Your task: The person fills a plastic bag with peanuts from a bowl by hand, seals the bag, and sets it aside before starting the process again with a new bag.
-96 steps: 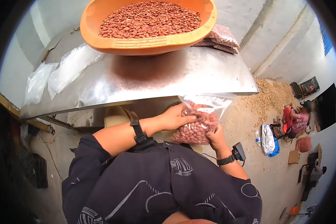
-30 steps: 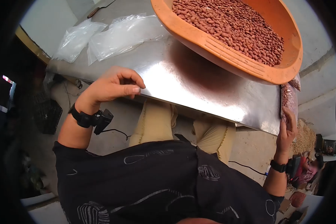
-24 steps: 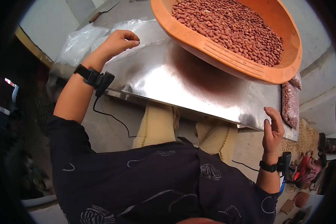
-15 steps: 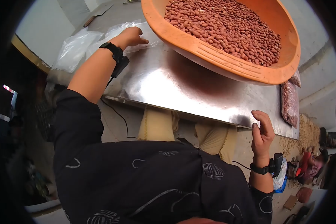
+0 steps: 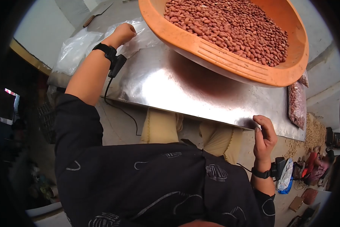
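My left hand (image 5: 124, 33) is over the clear plastic bags at the far left of the metal table, its fingers closed on the edge of one plastic bag (image 5: 143, 36); the fingertips are partly hidden. Another pile of clear bags (image 5: 73, 51) lies to the left of that wrist. Near the table's front edge, my right hand (image 5: 265, 138) is raised with fingers bent and a gap between thumb and fingers, holding nothing. A big orange basin (image 5: 230, 56) stands on the table between and beyond the hands, heaped with reddish-brown peanuts (image 5: 226, 30).
Filled bags of peanuts (image 5: 297, 104) lie at the table's right end. A knife (image 5: 96, 16) rests at the back left. The shiny metal table (image 5: 170, 90) has its front edge close to my legs. More peanuts (image 5: 313, 130) are spread on the floor at right, near a seated person (image 5: 318, 166).
My left hand has moved slightly up and left, and its fingers have closed. My right hand has hardly moved. The view has shifted a little.
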A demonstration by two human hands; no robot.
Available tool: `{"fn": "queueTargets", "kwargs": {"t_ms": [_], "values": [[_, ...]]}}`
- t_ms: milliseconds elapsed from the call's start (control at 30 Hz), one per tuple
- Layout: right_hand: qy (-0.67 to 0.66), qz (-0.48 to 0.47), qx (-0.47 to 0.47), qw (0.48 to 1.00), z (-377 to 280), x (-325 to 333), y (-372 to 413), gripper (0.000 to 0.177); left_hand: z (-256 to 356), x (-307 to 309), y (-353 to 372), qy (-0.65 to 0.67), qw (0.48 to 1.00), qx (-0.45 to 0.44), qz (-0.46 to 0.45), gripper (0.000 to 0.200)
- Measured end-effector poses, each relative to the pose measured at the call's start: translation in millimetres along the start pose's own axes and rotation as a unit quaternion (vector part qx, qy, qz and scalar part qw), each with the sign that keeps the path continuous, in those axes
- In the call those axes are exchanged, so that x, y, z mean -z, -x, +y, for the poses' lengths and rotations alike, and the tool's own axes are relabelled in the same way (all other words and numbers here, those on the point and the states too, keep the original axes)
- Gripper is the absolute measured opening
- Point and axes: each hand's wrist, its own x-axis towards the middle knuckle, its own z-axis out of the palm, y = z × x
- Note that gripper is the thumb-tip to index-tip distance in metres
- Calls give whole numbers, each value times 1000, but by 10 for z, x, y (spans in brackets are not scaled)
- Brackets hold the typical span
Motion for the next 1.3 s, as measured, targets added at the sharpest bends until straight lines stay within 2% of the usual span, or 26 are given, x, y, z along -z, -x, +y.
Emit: {"fn": "queueTargets", "kwargs": {"t_ms": [33,133,267,400,500,633,667,833,867,933,1033,1067,1133,1167,1267,1300], "values": [[1,-8,-1,1000,-2,13,-1,27,8,45,35,58,997,43,-5,20],[-1,-20,-2,1000,-7,52,13,26,-277,146,-48,118,991,-23,64,20],[-13,-14,3,1000,-16,60,48,25,-391,489,184,100,981,-31,162,24],[-31,8,11,999,-69,26,71,27,-278,752,753,67,956,-90,270,23],[-38,8,9,999,-133,-22,88,26,-70,699,1401,61,920,-218,320,17],[-136,-41,-8,990,-219,-193,80,25,355,486,2292,144,932,-273,191,14],[-158,-52,-8,986,-248,-257,75,24,394,401,2412,217,923,-280,151,16],[-207,-137,-23,968,-351,-453,30,27,691,110,2849,507,809,-295,-39,19],[-283,-163,-110,939,-386,-484,58,36,744,63,2889,554,768,-317,-49,18],[-292,-218,-155,918,-410,-516,23,64,807,-62,2936,637,680,-355,-73,16],[-446,-258,-232,825,-383,-618,42,84,933,-249,2977,684,612,-396,-38,16],[-489,-262,-239,797,-388,-639,54,84,978,-318,2975,705,581,-406,-29,17],[-569,-269,-250,736,-411,-675,56,84,1056,-441,2983,747,542,-380,-65,22],[-575,-263,-239,737,-469,-711,40,82,1084,-503,3002,768,523,-360,-83,24],[-623,-238,-237,706,-556,-801,46,67,1113,-644,3072,830,479,-268,-99,20],[-643,-203,-251,695,-580,-828,66,47,1095,-675,3096,839,475,-248,-96,20]]}}
